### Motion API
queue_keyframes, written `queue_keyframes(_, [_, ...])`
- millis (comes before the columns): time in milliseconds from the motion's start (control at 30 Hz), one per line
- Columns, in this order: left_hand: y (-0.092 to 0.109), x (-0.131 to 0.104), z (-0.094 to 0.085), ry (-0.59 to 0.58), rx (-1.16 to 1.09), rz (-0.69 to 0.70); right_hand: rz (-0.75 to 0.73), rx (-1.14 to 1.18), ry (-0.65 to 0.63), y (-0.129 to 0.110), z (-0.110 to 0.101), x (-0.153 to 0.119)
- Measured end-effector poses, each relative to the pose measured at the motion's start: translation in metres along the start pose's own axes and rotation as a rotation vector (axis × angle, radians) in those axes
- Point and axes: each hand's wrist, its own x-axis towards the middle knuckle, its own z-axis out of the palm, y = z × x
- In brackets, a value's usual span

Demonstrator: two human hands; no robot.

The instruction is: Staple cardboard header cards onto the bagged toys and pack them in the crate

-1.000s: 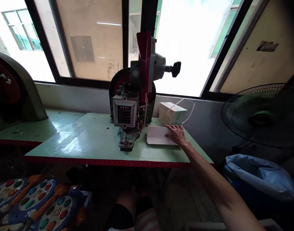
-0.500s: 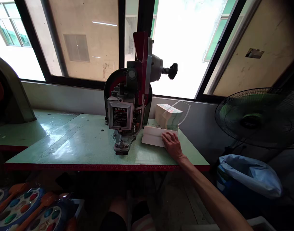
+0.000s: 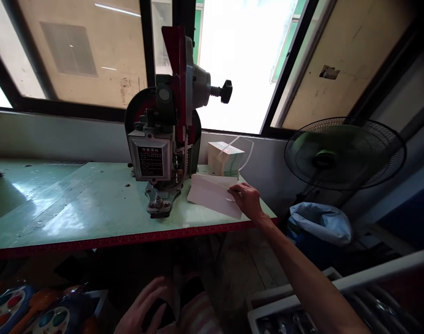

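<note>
At the table's right side, my right hand (image 3: 247, 198) pinches the right part of a pale folded card (image 3: 212, 195) between thumb and fingers. The card lies slanted on the green table, its near right corner by the front edge. Just behind it stands a stack of printed cards (image 3: 225, 158) with a loose white strap looped over it. Left of the card is an upright bench machine (image 3: 163, 139) with a red guard and a metal plate in front. Low in the view, my left hand (image 3: 142, 308) hangs above my lap, fingers apart and holding nothing, slightly blurred.
The green table (image 3: 93, 199) has a red front edge. To the right stand a fan (image 3: 344, 155) and a bag-lined bin (image 3: 319, 222). Wrapped colourful toys (image 3: 27, 311) are at lower left. A white crate (image 3: 284, 306) with packed items sits at lower right.
My right hand has gone from lying on the card to pinching it, and the card has turned and opened wider. My left hand has come into view below. The view has swung right.
</note>
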Motion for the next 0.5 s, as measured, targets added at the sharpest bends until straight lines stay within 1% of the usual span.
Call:
queue_keyframes(100, [0.027, 0.041, -0.005, 0.099, -0.018, 0.006, 0.034, 0.115, -0.094, -0.02, -0.026, -0.02])
queue_keyframes(133, [0.037, 0.055, -0.008, 0.113, -0.036, 0.004, 0.046, 0.165, -0.139, -0.029, -0.033, -0.028])
queue_keyframes(200, [0.054, 0.081, -0.014, 0.102, -0.087, 0.023, 0.073, 0.28, -0.238, -0.048, -0.043, -0.047])
queue_keyframes(267, [0.065, 0.099, -0.015, 0.007, -0.167, 0.045, 0.096, 0.404, -0.332, -0.065, -0.05, -0.069])
queue_keyframes(333, [0.069, 0.107, -0.009, -0.146, -0.248, 0.042, 0.128, 0.504, -0.413, -0.072, -0.055, -0.095])
queue_keyframes(367, [0.068, 0.107, -0.005, -0.212, -0.275, 0.033, 0.177, 0.529, -0.434, -0.069, -0.059, -0.11])
queue_keyframes(433, [0.063, 0.101, 0.006, -0.288, -0.295, 0.005, 0.362, 0.478, -0.407, -0.052, -0.074, -0.145])
queue_keyframes(500, [0.055, 0.091, 0.014, -0.302, -0.296, -0.017, 0.612, 0.273, -0.313, -0.023, -0.099, -0.187])
